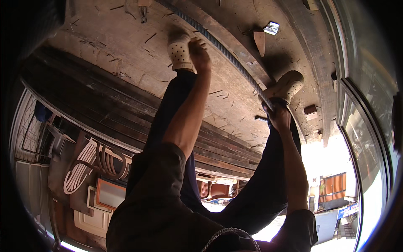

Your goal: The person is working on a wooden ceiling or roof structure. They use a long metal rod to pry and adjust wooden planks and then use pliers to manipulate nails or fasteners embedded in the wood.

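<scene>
My right hand (279, 117) is closed around the near end of a long ribbed steel bar (226, 52), beside my right clog (289, 86). From there the bar slants up and left to the top edge of the view. A short dark rod end (261, 118) shows just left of that hand; whether it belongs to the same bar I cannot tell. My left hand (199, 54) is low by the floor, next to my left clog (179, 50). Its fingers are curled, and anything inside them is hidden. Both clogs are light-coloured.
Long dark beams (256, 63) lie on the dusty floor (142, 54), which is strewn with thin scraps. A reddish-brown wedge (260, 43) and a shiny foil piece (271, 28) lie ahead. Stacked boards (105, 109) run behind my legs. Slatted chairs (84, 164) stand at left, glass panels (369, 113) at right.
</scene>
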A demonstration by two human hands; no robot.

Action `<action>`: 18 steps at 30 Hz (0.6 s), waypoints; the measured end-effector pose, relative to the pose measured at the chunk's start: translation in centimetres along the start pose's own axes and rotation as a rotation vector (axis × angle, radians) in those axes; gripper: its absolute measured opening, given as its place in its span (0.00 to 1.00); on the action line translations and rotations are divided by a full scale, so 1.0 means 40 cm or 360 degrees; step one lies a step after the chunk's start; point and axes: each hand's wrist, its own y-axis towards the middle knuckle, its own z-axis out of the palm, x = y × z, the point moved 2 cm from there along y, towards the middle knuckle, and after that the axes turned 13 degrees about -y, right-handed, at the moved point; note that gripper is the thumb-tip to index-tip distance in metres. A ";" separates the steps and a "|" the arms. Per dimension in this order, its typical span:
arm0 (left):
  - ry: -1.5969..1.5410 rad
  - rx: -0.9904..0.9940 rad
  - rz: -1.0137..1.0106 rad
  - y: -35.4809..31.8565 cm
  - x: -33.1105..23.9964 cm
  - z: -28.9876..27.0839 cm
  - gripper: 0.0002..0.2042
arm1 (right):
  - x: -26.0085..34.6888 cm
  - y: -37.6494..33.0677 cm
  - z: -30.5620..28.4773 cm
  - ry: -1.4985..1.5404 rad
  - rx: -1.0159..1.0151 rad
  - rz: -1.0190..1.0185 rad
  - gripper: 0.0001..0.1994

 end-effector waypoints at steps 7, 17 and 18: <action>0.0393 0.0231 0.0735 0.424 -0.352 -0.066 0.49 | 0.087 -0.198 -0.079 0.0086 -0.0264 -0.0308 0.15; 0.0489 0.0710 0.0788 0.642 -0.372 -0.111 0.17 | 0.267 -0.475 -0.377 0.0135 -0.0020 -0.0142 0.17; 0.0291 0.0775 0.0726 0.636 -0.369 -0.114 0.17 | 0.293 -0.506 -0.415 0.0127 0.0013 -0.0123 0.17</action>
